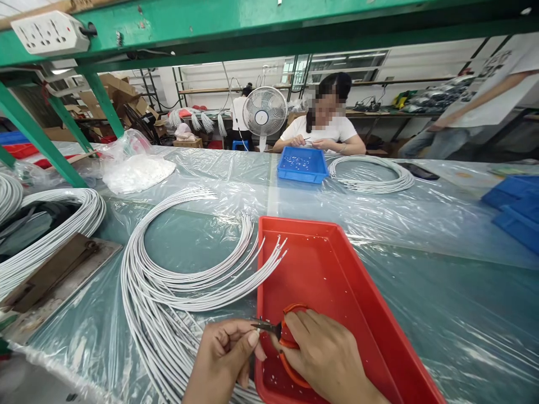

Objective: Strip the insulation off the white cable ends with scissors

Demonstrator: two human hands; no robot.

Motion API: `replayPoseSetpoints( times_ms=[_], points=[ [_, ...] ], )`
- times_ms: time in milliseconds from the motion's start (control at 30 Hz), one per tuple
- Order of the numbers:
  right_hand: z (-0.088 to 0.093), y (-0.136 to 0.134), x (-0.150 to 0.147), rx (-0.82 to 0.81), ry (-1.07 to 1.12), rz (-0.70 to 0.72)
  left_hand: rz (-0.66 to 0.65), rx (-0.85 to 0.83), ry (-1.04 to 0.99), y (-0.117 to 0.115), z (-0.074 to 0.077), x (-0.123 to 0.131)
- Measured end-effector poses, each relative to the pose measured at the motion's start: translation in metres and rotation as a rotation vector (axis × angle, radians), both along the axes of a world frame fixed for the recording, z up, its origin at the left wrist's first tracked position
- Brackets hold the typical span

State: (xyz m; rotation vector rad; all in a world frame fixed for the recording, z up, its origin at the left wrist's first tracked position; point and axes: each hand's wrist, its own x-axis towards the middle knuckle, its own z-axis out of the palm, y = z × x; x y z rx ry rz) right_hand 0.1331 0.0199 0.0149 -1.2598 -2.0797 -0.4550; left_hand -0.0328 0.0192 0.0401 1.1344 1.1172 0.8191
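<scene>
Near the bottom middle, my left hand (227,356) pinches the end of a white cable at the left edge of a red tray (332,269). My right hand (326,353) is wrapped round scissors with orange handles (295,308), over the tray. The dark blades touch or nearly touch the tip between my left fingertips; their exact gap is hard to see. A coiled bundle of white cables (141,269) lies left of the tray, several ends reaching over its rim. Small white bits are scattered in the tray.
Across the table, a person (324,126) works over a blue tray (302,164) beside another cable coil (374,184). A white pile (137,173), a wooden block (54,269) and more coils lie left. Blue bins (516,207) stand right. A green beam (252,25) crosses overhead.
</scene>
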Motion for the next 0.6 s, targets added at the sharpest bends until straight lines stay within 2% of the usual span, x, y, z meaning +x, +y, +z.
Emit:
replayPoseSetpoints(
  times_ms=[267,467,533,600],
  points=[
    [-0.0001,-0.0021,0.0019,0.035,-0.021,-0.006,0.009,-0.006,0.0,-0.0012,0.0012,0.0008],
    [-0.0012,-0.0037,0.0044,0.076,0.047,0.059,0.033,-0.023,-0.044,-0.003,-0.0008,-0.0003],
    [0.0012,-0.0045,0.0023,0.01,0.151,0.055,0.06,-0.032,-0.05,-0.0034,-0.0025,-0.0016],
    [0.0063,-0.0057,-0.0013,-0.202,0.354,0.042,0.087,-0.032,-0.054,-0.0041,-0.0032,-0.0022]
  ],
)
